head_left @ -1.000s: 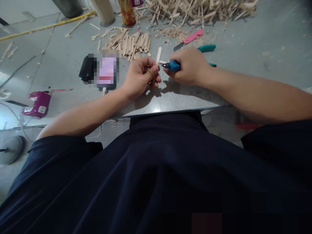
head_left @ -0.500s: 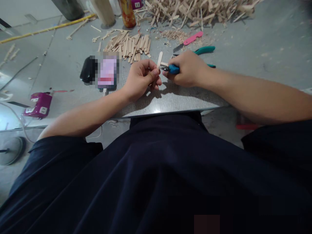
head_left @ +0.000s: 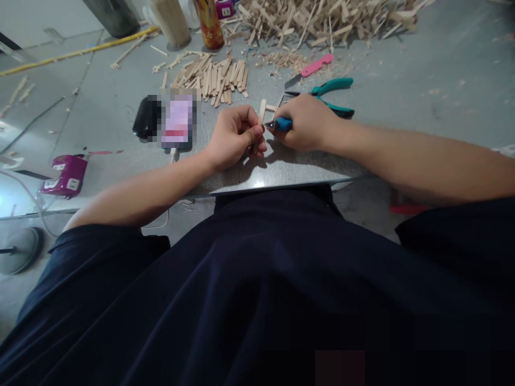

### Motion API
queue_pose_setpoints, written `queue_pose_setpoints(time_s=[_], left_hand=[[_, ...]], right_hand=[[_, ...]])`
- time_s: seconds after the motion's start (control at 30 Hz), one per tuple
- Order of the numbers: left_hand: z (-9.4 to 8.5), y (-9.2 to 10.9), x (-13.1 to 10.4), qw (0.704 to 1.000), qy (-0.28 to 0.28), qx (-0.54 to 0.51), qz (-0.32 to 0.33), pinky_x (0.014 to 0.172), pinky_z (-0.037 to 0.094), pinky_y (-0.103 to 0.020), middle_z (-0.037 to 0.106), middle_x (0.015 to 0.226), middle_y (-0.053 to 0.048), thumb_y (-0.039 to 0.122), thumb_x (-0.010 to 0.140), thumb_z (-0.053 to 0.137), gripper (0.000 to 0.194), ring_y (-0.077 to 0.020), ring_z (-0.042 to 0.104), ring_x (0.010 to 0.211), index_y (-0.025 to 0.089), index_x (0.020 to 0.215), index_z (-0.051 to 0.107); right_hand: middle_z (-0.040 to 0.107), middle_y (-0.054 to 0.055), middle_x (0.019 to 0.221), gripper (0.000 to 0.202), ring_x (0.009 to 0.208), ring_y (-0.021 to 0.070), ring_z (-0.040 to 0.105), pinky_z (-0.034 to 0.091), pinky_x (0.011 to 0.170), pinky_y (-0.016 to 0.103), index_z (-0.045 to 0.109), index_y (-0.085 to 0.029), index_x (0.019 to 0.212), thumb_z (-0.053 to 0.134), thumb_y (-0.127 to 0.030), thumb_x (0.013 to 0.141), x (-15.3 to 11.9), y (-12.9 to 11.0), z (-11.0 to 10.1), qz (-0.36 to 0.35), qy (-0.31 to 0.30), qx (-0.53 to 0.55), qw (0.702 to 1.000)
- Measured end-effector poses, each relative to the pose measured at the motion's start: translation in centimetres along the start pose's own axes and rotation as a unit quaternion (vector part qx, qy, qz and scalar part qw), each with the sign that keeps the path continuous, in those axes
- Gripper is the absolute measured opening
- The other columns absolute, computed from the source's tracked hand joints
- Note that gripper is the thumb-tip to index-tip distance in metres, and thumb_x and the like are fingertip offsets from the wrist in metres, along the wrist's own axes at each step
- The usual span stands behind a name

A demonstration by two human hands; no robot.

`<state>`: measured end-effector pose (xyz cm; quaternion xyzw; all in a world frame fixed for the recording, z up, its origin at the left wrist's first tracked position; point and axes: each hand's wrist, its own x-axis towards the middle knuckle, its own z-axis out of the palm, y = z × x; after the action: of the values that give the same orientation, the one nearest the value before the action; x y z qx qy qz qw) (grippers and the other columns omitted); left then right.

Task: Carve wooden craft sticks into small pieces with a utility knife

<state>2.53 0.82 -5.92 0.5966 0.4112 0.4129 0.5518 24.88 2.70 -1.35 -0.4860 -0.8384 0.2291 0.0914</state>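
Between thumb and fingers, my left hand (head_left: 237,136) pinches a pale wooden stick (head_left: 263,111) that points up and away from me. My right hand (head_left: 308,122) is wrapped round blue-handled pliers (head_left: 284,124), whose metal tip is at the stick beside my left fingertips. Another short wooden piece (head_left: 271,108) shows just beyond the pliers. Teal-handled pliers (head_left: 333,84) lie behind my right hand, partly covered by it. A pink-handled blade (head_left: 317,65) rests farther back. To the left of it is a pile of flat wooden sticks (head_left: 219,78).
A phone (head_left: 177,120) with a cable and a black case (head_left: 147,118) lie left of my hands. A purple device (head_left: 64,175) sits at the far left. Bottles (head_left: 211,32) and a large heap of wood scraps (head_left: 322,21) stand at the back. The table edge (head_left: 257,188) is near me.
Both hands, with the stick and blue pliers, have moved slightly toward me. More of the teal-handled pliers shows.
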Motion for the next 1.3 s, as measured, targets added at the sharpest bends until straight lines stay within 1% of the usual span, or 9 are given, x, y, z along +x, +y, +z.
queue_pose_setpoints(time_s=[0.2, 0.33, 0.5, 0.6, 0.73, 1.03, 1.13, 1.2, 1.3], left_hand=[[-0.2, 0.1, 1.0, 0.997, 0.057, 0.042, 0.014, 0.059, 0.056, -0.025, 0.077, 0.080, 0.004, 0.044, 0.109, 0.085, 0.036, -0.0113, 0.071, 0.062, 0.028, 0.092, 0.057], [-1.2, -0.2, 1.7, 0.994, 0.057, 0.086, 0.029, 0.062, 0.057, -0.029, 0.077, 0.088, 0.003, 0.056, 0.108, 0.081, 0.039, -0.0130, 0.073, 0.070, 0.029, 0.094, 0.057], [-2.2, -1.1, 2.2, 0.986, 0.026, 0.132, 0.094, 0.059, 0.050, -0.033, 0.067, 0.079, 0.002, 0.051, 0.105, 0.073, 0.032, -0.0146, 0.060, 0.063, 0.029, 0.091, 0.055], [-2.1, -0.9, 1.6, 0.967, -0.090, 0.210, 0.116, 0.063, 0.046, -0.033, 0.063, 0.072, 0.001, 0.040, 0.102, 0.074, 0.022, -0.0149, 0.056, 0.063, 0.025, 0.089, 0.065], [-1.5, 0.0, 0.1, 0.902, -0.205, 0.342, 0.166, 0.077, 0.050, -0.033, 0.076, 0.084, -0.002, 0.025, 0.095, 0.082, 0.005, -0.0168, 0.066, 0.077, 0.020, 0.094, 0.081], [-2.0, -0.8, 0.3, 0.850, -0.141, 0.437, 0.261, 0.090, 0.058, -0.036, 0.082, 0.110, -0.010, 0.017, 0.105, 0.071, 0.016, -0.0210, 0.075, 0.094, 0.019, 0.113, 0.085], [-2.3, -0.2, -0.5, 0.793, -0.149, 0.509, 0.298, 0.091, 0.060, -0.039, 0.083, 0.112, -0.011, 0.020, 0.109, 0.067, 0.019, -0.0255, 0.079, 0.101, 0.019, 0.118, 0.084], [-2.2, 0.9, -1.7, 0.735, -0.167, 0.578, 0.313, 0.087, 0.061, -0.040, 0.083, 0.108, -0.012, 0.024, 0.113, 0.064, 0.022, -0.0278, 0.080, 0.100, 0.018, 0.120, 0.084], [-1.8, 2.6, -4.0, 0.635, -0.202, 0.682, 0.302, 0.076, 0.063, -0.042, 0.083, 0.112, -0.017, 0.037, 0.115, 0.070, 0.029, -0.0323, 0.081, 0.096, 0.012, 0.120, 0.084]], right_hand=[[0.084, 0.006, 0.093, 0.047, 0.095, 0.0363, 0.073, 0.051, 0.083, 0.048, 0.065, -0.036, 0.075, 0.063, -0.070, 0.108, 1.6, 2.3, -0.5, -0.054, 0.089, -0.119, 0.987], [0.053, 0.003, 0.061, 0.063, 0.064, 0.0292, 0.043, 0.034, 0.063, 0.043, 0.056, -0.036, 0.066, 0.069, -0.086, 0.102, 4.0, 6.0, 0.3, -0.161, 0.165, -0.076, 0.970], [0.051, -0.006, 0.065, 0.051, 0.067, 0.0217, 0.043, 0.030, 0.061, 0.038, 0.060, -0.035, 0.074, 0.100, -0.055, 0.100, 6.6, 9.0, 1.0, -0.283, 0.199, 0.079, 0.935], [0.057, -0.010, 0.071, 0.043, 0.072, 0.0190, 0.044, 0.037, 0.064, 0.034, 0.066, -0.034, 0.081, 0.105, -0.023, 0.095, 7.7, 9.7, 1.0, -0.273, 0.214, 0.162, 0.924], [0.056, -0.011, 0.074, 0.050, 0.075, 0.0154, 0.047, 0.043, 0.072, 0.028, 0.065, -0.031, 0.078, 0.094, 0.008, 0.092, 8.4, 10.3, 0.8, -0.248, 0.239, 0.186, 0.920], [0.059, -0.019, 0.063, 0.052, 0.055, 0.0034, 0.049, 0.031, 0.050, 0.019, 0.065, -0.025, 0.089, 0.079, 0.025, 0.084, 7.9, 8.8, 1.5, -0.193, 0.183, 0.324, 0.908], [0.064, -0.021, 0.061, 0.056, 0.040, 0.0057, 0.049, 0.031, 0.047, 0.020, 0.062, -0.026, 0.125, 0.057, 0.024, 0.098, 6.6, 6.7, 2.2, -0.089, 0.108, 0.426, 0.894], [0.065, -0.023, 0.061, 0.075, 0.039, 0.0089, 0.055, 0.031, 0.042, 0.018, 0.053, -0.025, 0.153, 0.052, 0.026, 0.098, 6.0, 5.5, 2.6, -0.030, 0.080, 0.392, 0.916], [0.068, -0.022, 0.065, 0.087, 0.040, 0.0102, 0.061, 0.033, 0.037, 0.019, 0.051, -0.024, 0.167, 0.050, 0.028, 0.098, 5.8, 4.5, 3.1, -0.033, 0.066, 0.379, 0.923]])
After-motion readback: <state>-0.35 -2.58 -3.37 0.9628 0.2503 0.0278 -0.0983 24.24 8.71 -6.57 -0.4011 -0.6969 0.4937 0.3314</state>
